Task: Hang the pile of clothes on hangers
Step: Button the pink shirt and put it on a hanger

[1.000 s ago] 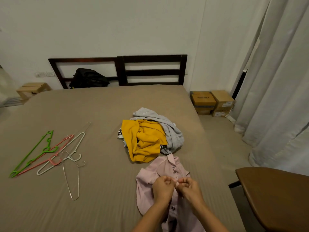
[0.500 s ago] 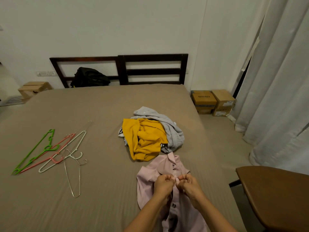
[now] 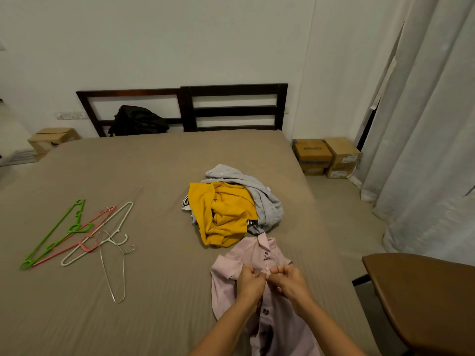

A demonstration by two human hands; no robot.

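A pale pink button-up shirt (image 3: pixel 257 255) lies flat on the bed near its front edge, collar pointing away from me. My left hand (image 3: pixel 250 282) and my right hand (image 3: pixel 290 281) meet over its button placket, each pinching an edge of the fabric with curled fingers. Behind the shirt lies a pile of clothes: a yellow garment (image 3: pixel 223 214) on top, with a grey garment (image 3: pixel 267 201) behind and to its right. Several hangers lie at the left of the bed: a green one (image 3: pixel 55 233), a pink one (image 3: pixel 77 242), a white one (image 3: pixel 102 233) and a wire one (image 3: pixel 113 273).
The bed (image 3: pixel 128 176) has a tan sheet and a dark slatted headboard (image 3: pixel 231 109), with a black bag (image 3: pixel 137 120) against it. Cardboard boxes (image 3: pixel 326 156) stand on the floor at right, beside white curtains (image 3: pixel 424 137). A brown chair seat (image 3: pixel 424 299) sits at lower right.
Both hands stay together on the shirt's placket, with only small finger movements. The view has tilted slightly.
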